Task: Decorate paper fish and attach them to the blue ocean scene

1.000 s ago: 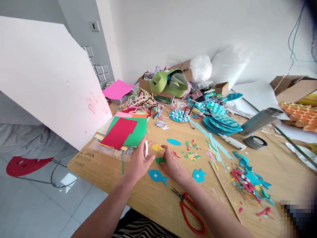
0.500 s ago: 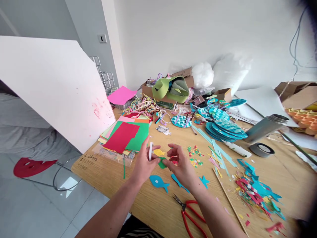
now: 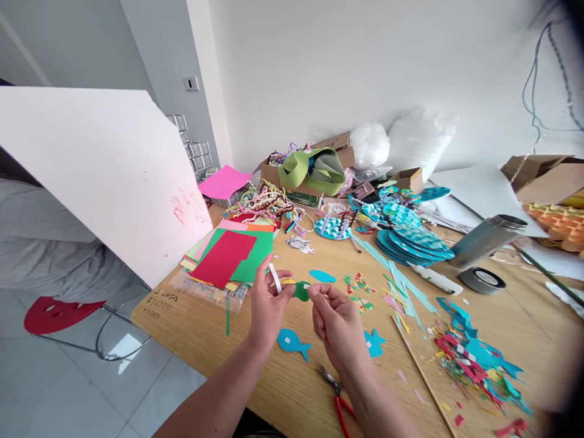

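Note:
My left hand is closed on a small green paper cutout, its thumb pressing the left end. A narrow ring of white tape hangs around the fingers of that hand. At the cutout's right end my right hand is pinched, beside a small white square on the green paper. Below the hands lies a blue paper fish with a white square on it. Another blue cutout is partly covered by my right hand, and a blue oval cutout rests behind it.
Red-handled pliers lie under my right wrist. A wooden stick and paper scraps are to the right. Coloured sheets are stacked at left; a metal flask and a grey tape roll sit at right.
My right hand's fingers have folded from spread into a pinch at the green cutout's right end. The white square now shows on the cutout. The view has shifted slightly.

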Demonstrator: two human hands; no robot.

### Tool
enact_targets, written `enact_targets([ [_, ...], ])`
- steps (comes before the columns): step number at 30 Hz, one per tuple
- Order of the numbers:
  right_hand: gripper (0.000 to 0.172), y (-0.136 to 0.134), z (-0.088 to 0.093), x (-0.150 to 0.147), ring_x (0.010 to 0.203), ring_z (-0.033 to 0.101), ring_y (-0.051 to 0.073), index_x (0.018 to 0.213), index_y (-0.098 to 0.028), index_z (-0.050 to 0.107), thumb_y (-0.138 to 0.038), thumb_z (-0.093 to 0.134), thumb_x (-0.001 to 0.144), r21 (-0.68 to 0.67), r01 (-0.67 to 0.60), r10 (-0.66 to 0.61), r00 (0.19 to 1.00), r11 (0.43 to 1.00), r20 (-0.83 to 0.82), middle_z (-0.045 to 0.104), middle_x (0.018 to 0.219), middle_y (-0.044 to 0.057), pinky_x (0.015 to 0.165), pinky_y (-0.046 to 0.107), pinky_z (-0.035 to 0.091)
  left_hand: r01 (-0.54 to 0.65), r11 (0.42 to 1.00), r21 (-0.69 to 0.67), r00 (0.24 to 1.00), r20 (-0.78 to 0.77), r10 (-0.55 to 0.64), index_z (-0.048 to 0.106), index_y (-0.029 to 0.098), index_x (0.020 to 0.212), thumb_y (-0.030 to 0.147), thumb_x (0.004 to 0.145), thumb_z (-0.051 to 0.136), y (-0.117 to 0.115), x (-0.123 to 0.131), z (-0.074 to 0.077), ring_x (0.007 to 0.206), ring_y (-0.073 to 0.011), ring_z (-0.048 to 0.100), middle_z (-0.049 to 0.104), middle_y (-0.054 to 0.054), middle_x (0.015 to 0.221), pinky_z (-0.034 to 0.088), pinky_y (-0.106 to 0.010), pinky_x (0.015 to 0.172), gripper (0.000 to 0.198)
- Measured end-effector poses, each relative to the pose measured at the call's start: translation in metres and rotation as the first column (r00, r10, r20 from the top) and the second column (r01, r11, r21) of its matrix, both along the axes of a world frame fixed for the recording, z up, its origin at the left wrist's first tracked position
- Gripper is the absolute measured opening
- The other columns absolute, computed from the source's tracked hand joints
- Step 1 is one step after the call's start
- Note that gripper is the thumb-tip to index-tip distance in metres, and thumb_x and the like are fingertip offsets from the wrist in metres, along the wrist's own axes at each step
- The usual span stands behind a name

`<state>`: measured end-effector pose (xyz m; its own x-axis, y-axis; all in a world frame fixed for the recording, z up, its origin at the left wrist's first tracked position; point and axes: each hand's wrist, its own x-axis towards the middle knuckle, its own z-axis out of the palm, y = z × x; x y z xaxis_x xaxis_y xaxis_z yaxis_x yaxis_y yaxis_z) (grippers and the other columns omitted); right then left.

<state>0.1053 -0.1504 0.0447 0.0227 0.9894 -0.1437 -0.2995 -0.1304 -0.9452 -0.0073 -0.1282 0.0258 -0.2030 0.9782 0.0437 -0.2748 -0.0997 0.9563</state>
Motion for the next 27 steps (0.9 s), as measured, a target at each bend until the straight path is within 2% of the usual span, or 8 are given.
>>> enact_targets([
  [4, 0.041, 0.000, -0.005, -0.006, 0.028, 0.024, 0.003, 0.085, -0.018, 0.051, -0.055, 0.066, 0.074, 0.009, 0.041, -0.041, 0.999, 0.999, 0.027, 0.040, 0.035, -0.012, 0.029, 0.014, 0.017, -0.041, 0.999, 0.028, 0.999, 0.018, 0.041, 0.031, 0.026, 0.139, 0.018, 0.072, 0.071, 0.000, 0.003, -0.001, 0.074, -0.0127, 0.065, 0.064, -0.005, 0.101, 0.055, -0.028, 0.070, 0.079],
  [15, 0.041, -0.001, -0.012, -0.005, 0.029, 0.033, 0.005, 0.084, -0.017, 0.051, -0.057, 0.057, 0.080, 0.061, 0.056, -0.071, 0.957, 0.997, 0.281, 0.044, 0.037, -0.009, 0.032, 0.016, 0.022, -0.049, 0.998, 0.035, 0.998, -0.029, 0.050, 0.034, 0.024, 0.138, 0.016, 0.071, 0.069, 0.001, 0.002, 0.000, 0.067, -0.0103, 0.063, 0.065, -0.006, 0.101, 0.055, -0.026, 0.067, 0.075],
  [27, 0.040, 0.001, -0.012, -0.004, 0.030, 0.036, 0.007, 0.082, -0.017, 0.053, -0.057, 0.057, 0.076, 0.039, 0.094, -0.101, 0.945, 0.995, 0.312, 0.045, 0.038, -0.008, 0.032, 0.017, 0.025, -0.038, 0.999, 0.031, 0.999, -0.019, 0.039, 0.038, 0.023, 0.135, 0.016, 0.071, 0.070, 0.000, 0.004, 0.001, 0.072, -0.0119, 0.064, 0.065, -0.005, 0.098, 0.055, -0.025, 0.066, 0.072],
])
